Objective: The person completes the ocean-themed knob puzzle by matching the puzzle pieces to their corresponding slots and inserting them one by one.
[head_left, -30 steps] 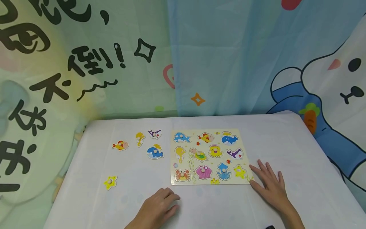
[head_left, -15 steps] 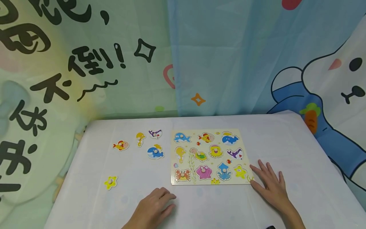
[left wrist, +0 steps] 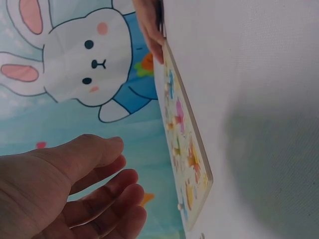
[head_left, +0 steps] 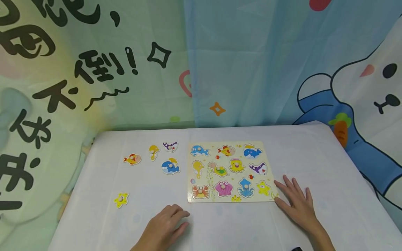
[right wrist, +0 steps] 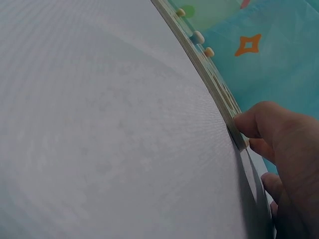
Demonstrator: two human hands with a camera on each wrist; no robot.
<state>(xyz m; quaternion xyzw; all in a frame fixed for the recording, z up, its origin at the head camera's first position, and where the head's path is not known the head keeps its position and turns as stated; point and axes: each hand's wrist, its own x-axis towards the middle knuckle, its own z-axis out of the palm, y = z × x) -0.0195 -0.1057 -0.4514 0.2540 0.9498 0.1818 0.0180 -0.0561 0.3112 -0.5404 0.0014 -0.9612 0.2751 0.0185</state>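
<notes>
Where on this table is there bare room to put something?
Bare tabletop lies between the loose yellow star and the left hand, and right of the right hand. Crowded: the puzzle board and four pieces clustered left of it.

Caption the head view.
Right hand touches a pale-yellow rectangular puzzle board, five colourful sea-animal-shaped pieces to its left.

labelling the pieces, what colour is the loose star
The loose star is mostly yellow, clearest in the head view.
</notes>
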